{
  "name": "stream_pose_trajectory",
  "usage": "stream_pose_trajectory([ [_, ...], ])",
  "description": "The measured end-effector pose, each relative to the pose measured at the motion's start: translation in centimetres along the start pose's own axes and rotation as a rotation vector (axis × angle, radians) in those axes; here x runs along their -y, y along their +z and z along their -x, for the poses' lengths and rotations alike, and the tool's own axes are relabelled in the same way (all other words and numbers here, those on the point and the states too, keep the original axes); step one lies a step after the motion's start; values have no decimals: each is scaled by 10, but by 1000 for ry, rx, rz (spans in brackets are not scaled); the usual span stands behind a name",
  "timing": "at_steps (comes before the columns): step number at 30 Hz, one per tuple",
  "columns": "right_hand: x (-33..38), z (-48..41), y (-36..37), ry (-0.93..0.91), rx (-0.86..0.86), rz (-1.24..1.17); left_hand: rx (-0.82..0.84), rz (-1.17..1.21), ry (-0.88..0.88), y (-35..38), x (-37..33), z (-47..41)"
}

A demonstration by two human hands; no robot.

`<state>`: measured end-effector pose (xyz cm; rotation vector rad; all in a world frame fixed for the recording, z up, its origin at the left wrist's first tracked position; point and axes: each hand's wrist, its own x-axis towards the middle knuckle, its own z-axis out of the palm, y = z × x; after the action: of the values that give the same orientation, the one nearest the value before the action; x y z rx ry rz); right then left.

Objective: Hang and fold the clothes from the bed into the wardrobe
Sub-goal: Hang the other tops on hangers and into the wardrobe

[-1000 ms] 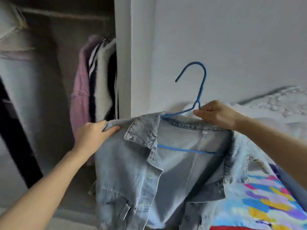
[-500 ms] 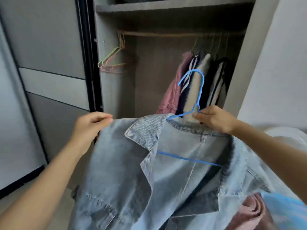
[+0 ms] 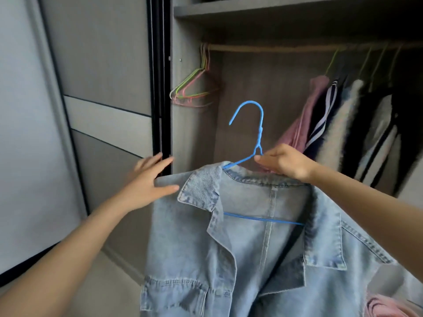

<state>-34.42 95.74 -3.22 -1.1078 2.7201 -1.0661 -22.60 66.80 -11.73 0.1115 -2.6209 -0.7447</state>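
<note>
Hands: right hand [image 3: 286, 164] pinches the blue hanger [image 3: 259, 133] at its neck, denim jacket [image 3: 251, 248] draped on it; left hand [image 3: 146, 181] is spread, fingers straight, at the jacket's shoulder edge.

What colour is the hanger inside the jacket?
Blue. The hanger in the denim jacket shows clearly in the head view.

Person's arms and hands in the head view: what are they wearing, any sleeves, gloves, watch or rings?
Nothing worn shows. The left forearm and right forearm are bare to the frame edge: no sleeves, no watch. The left hand and right hand are ungloved; no rings show, though the left is blurred.
</note>
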Motion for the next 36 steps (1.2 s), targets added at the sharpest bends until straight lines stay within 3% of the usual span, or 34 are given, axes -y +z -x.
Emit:
stream_pose_trajectory([
  [4,-11,-42,4,-28,-33,83,167,32,158,33,-7,-68],
  [8,-39,-79,-2,80,-103,61,25,-159,226,63,-5,-146],
  [11,-57,-104,-5,201,-187,-95,-85,-283,310,80,-7,-198],
  [17,-62,-152,-14,363,-378,-483,-313,-388,239,90,12,-272],
  [22,-40,-199,-76,300,-617,-710,-473,-366,142,76,19,-310],
  [30,-33,-267,-196,281,-966,-502,-759,-413,209,21,52,-358],
  [36,-67,-307,-218,359,-1059,-295,-783,-426,175,5,100,-381],
])
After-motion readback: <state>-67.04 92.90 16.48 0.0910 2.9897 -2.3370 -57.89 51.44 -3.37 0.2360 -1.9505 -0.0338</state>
